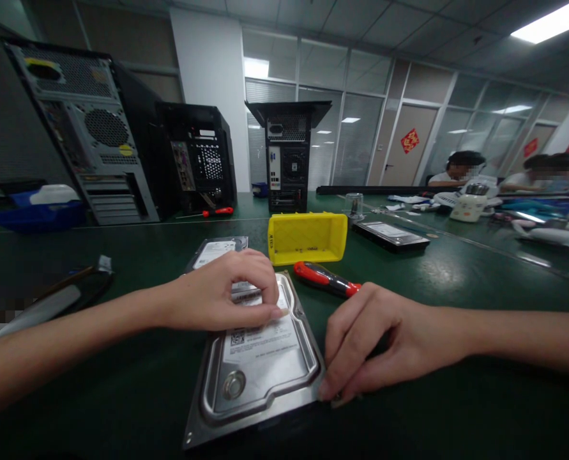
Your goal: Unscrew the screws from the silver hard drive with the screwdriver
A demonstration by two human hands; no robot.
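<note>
A silver hard drive (265, 374) with a white label lies flat on the green table, its long side pointing away from me. Over its far half rests my left hand (234, 291), fingers curled and thumb pressed toward the fingertips just above the label; what they hold, if anything, is hidden. My right hand (384, 345) is closed in a pinch at the drive's near right corner, with a tiny dark bit by the fingertips, too small to name. Beyond that hand lies a red and black screwdriver handle (325, 279), partly covered by my knuckles.
Behind the drive stands a yellow bin (308, 239) with small bits inside. A second hard drive (220, 249) lies beyond my left hand, a third drive (392, 234) at right. Computer cases (288, 160) line the back; another red screwdriver (220, 211) lies there. People sit far right.
</note>
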